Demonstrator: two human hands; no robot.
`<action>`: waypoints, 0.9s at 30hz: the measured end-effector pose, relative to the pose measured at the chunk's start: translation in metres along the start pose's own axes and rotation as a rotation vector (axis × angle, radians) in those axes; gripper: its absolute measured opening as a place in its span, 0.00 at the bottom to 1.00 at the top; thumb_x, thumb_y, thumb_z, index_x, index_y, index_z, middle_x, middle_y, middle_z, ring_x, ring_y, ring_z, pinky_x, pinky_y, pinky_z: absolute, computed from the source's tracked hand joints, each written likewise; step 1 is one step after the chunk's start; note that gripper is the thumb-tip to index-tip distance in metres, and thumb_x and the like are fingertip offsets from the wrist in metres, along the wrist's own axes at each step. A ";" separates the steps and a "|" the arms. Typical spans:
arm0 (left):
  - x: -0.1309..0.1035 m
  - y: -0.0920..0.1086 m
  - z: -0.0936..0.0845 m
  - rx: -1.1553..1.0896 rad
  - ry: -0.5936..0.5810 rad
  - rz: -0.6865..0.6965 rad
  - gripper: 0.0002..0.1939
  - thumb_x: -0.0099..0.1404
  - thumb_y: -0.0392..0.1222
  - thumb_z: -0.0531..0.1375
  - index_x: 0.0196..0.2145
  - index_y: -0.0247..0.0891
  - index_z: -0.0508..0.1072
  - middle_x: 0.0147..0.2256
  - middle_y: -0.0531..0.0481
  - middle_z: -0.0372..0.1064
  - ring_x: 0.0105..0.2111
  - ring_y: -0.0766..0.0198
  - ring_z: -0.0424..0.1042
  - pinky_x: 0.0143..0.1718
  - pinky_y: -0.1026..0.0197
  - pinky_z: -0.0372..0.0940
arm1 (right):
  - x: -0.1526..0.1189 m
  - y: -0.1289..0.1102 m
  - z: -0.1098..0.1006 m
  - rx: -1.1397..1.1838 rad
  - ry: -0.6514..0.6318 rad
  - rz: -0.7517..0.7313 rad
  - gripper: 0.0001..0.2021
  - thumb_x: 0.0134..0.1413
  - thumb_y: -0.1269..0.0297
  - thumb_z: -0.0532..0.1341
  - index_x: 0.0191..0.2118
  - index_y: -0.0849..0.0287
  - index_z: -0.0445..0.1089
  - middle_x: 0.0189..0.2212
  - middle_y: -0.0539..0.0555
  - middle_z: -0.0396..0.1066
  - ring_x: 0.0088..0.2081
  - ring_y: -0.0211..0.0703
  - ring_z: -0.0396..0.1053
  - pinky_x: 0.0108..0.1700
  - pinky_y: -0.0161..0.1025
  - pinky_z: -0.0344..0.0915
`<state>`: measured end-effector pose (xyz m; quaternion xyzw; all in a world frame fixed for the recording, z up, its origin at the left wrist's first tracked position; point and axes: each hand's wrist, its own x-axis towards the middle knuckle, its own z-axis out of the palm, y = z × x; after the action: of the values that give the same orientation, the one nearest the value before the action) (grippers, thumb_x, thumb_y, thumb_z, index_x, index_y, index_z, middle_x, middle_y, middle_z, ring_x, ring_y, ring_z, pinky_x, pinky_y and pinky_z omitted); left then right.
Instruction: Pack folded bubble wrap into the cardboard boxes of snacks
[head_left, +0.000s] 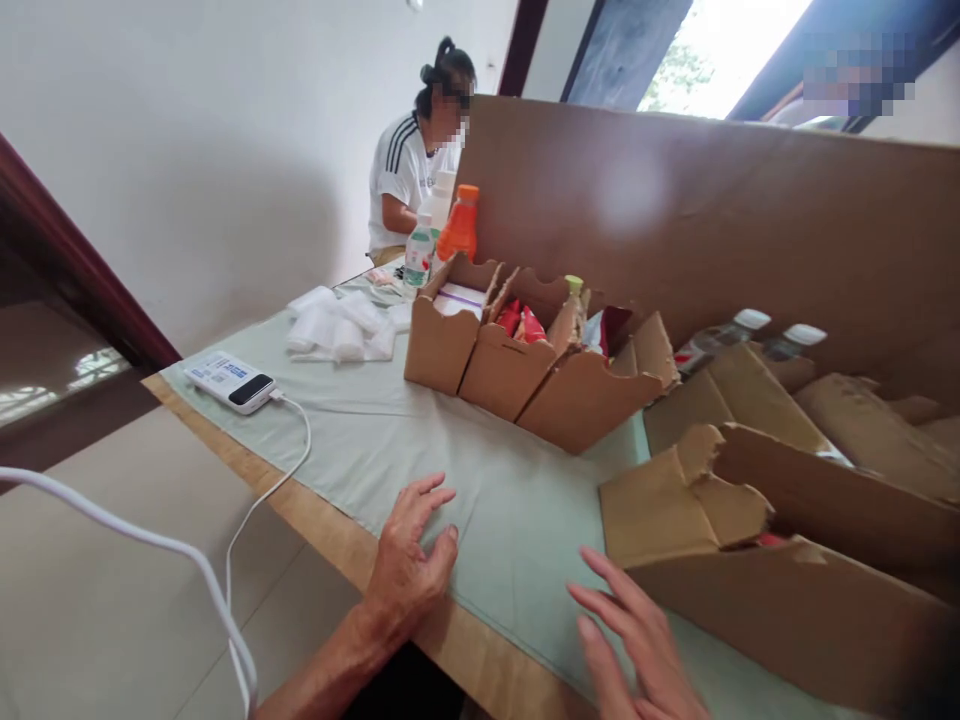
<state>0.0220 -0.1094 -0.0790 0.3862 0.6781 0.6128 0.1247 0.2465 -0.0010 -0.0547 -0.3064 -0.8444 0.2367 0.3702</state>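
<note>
Over the front edge of the green-clothed table (360,430), my left hand (415,550) has its fingers apart and holds nothing. My right hand (637,640) is lower and to the right, fingers spread and bare, just left of a long cardboard box (787,610). Beyond my hands stand three cardboard bins side by side: the left bin (437,345) holds white packs, the middle bin (502,370) red packets, and the right bin (581,400) a dark red and white packet. Neither hand touches a box.
A white power bank (229,382) with a cable lies at the left. Behind it are clear plastic bags (341,325). An orange bottle (460,225) and clear bottle (418,255) stand near a tall cardboard panel (675,210). A person (397,170) sits beyond. More boxes lie right.
</note>
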 end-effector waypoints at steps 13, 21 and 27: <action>-0.001 -0.021 0.004 -0.179 0.064 0.017 0.21 0.61 0.30 0.57 0.52 0.43 0.74 0.55 0.39 0.73 0.55 0.47 0.74 0.54 0.43 0.71 | 0.242 -0.119 0.215 -0.278 -0.557 -0.577 0.16 0.61 0.74 0.57 0.50 0.61 0.78 0.68 0.64 0.63 0.69 0.61 0.57 0.62 0.62 0.65; -0.004 -0.035 0.018 -0.249 0.127 0.059 0.19 0.64 0.34 0.56 0.51 0.45 0.75 0.53 0.39 0.74 0.54 0.45 0.74 0.53 0.41 0.72 | 0.293 -0.146 0.309 -0.445 -0.773 -0.695 0.24 0.62 0.82 0.51 0.61 0.70 0.68 0.71 0.65 0.57 0.72 0.57 0.52 0.66 0.55 0.60; -0.012 -0.042 0.012 -0.438 0.125 -0.216 0.33 0.67 0.40 0.58 0.69 0.43 0.58 0.64 0.37 0.66 0.61 0.45 0.69 0.61 0.40 0.66 | 0.231 -0.129 0.206 0.111 -0.435 -0.408 0.27 0.67 0.71 0.52 0.69 0.60 0.60 0.70 0.59 0.59 0.70 0.47 0.57 0.69 0.47 0.59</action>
<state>0.0223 -0.1065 -0.1242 0.2366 0.5728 0.7510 0.2279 -0.0806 0.0332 0.0099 -0.0521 -0.9338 0.2633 0.2366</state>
